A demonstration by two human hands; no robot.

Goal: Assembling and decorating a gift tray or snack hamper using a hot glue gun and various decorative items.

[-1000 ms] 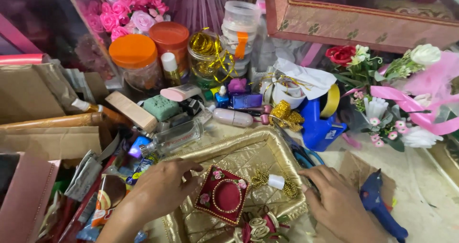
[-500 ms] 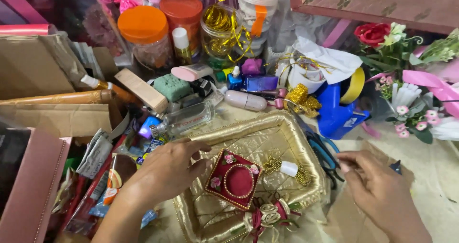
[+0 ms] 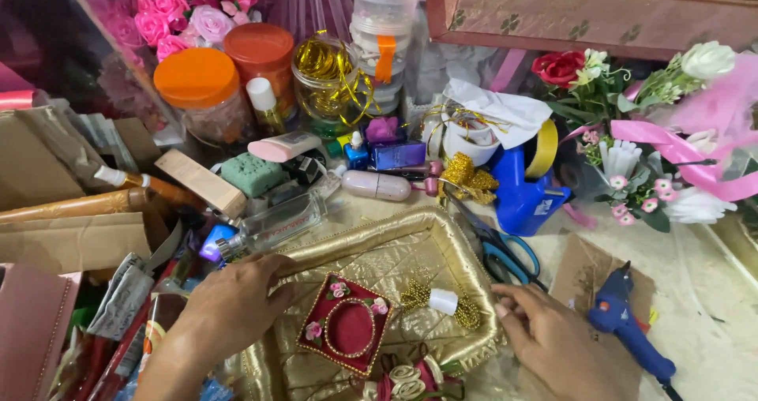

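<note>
Gold quilted tray [image 3: 379, 247]: centre of your desk, holding a red square ornament [image 3: 345, 331]. Your left hand [image 3: 229, 306] rests loosely open on its left rim; your right hand [image 3: 553, 339], loosely open, touches its right rim. Blue glue gun [image 3: 628, 330] just beside.

The tray [image 3: 410, 243] was gold with a quilted diamond pattern, and the box [image 3: 345, 332] in it was dark red, edged with gold beads and dotted with small pink roses. Behind it stood two jars [image 3: 197, 85] with orange lids, a jar of gold ribbon [image 3: 328, 73], pink roses [image 3: 185, 14], a blue watering can [image 3: 521, 196] and a green sponge [image 3: 251, 174] with a dimpled surface. To the side, the glue gun [image 3: 624, 330] and the scissors [image 3: 513, 255] had blue handles, a red rose [image 3: 559, 67] sat among white blooms, and pink ribbon [image 3: 679, 144] crossed the bouquet.
</note>
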